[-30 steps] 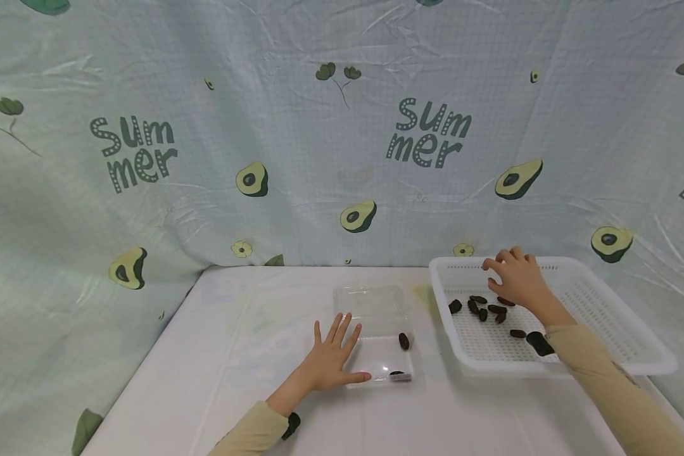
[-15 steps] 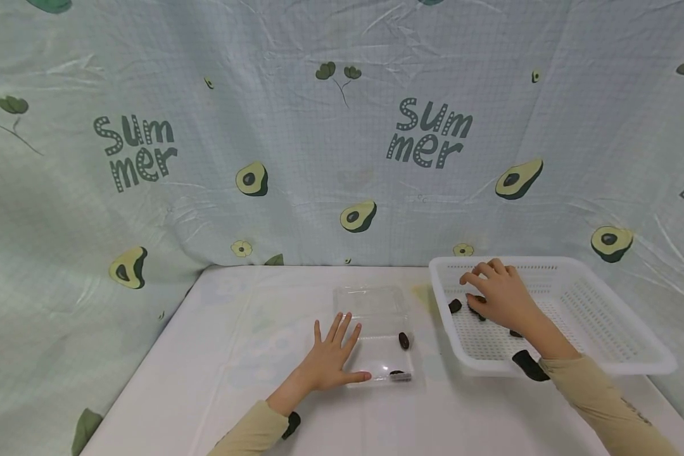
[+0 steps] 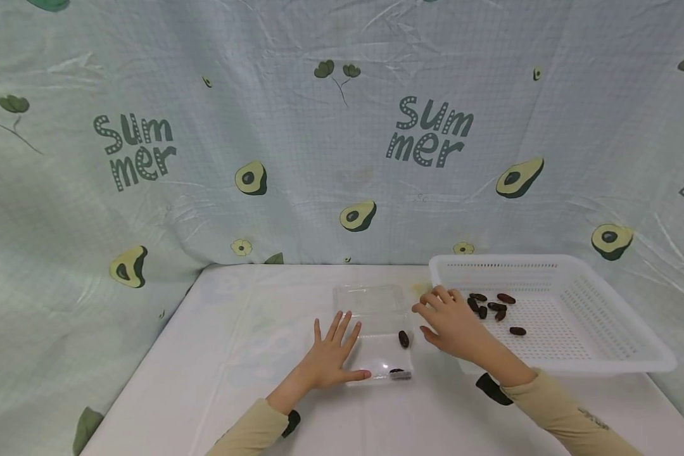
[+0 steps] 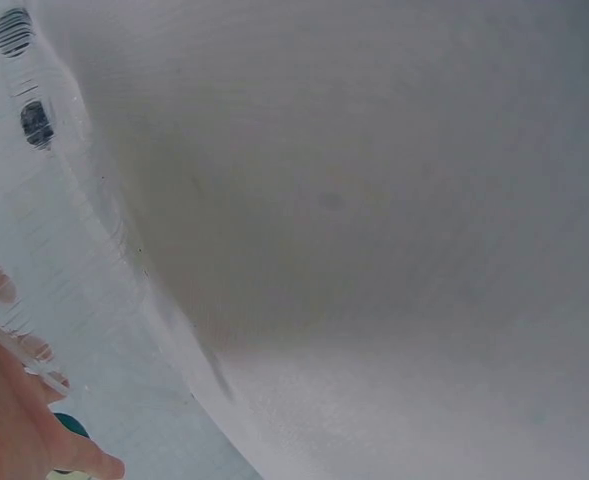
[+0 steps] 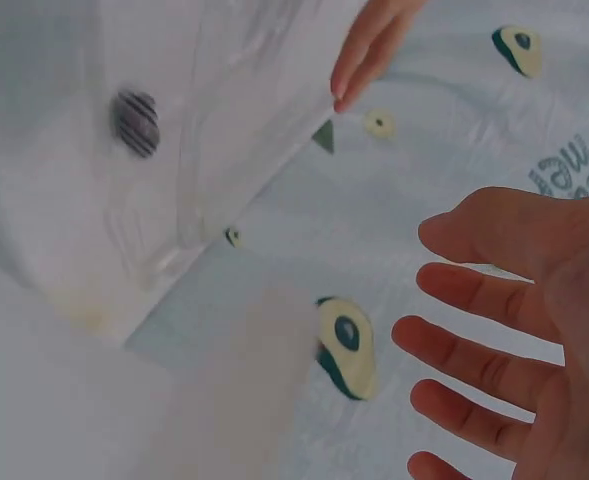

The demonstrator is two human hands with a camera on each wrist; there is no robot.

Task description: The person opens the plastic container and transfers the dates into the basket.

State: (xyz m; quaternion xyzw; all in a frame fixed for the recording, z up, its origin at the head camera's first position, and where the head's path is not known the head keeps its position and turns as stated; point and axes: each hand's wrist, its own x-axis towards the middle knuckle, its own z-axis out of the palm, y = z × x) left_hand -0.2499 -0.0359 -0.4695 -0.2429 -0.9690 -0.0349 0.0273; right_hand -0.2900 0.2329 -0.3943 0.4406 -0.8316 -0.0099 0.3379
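A clear plastic clamshell box [image 3: 376, 354] lies with its lid [image 3: 370, 299] folded back. One dark date [image 3: 403, 339] is on the right side of its tray, another [image 3: 396, 372] at the front edge. My left hand [image 3: 327, 358] spreads its straight fingers over the box's left side. Above the left rim of a white basket is my right hand [image 3: 453, 326], fingers loosely bent and apart. No object shows between those fingers in the right wrist view, where the hand [image 5: 514, 330] is seen from the palm side. Several dates [image 3: 497, 306] lie in the basket.
The perforated white basket [image 3: 593, 365] stands at the table's right side, its walls raised. A white cover lies on the table [image 3: 273, 329]. Behind hangs a pale curtain [image 3: 296, 126] with avocado prints. Dark straps [image 3: 493, 389] show at both wrists.
My right hand has moved left and nearer, from over the dates in the basket to its left rim. The date near the basket's left wall is now out of sight. My left hand stays put.
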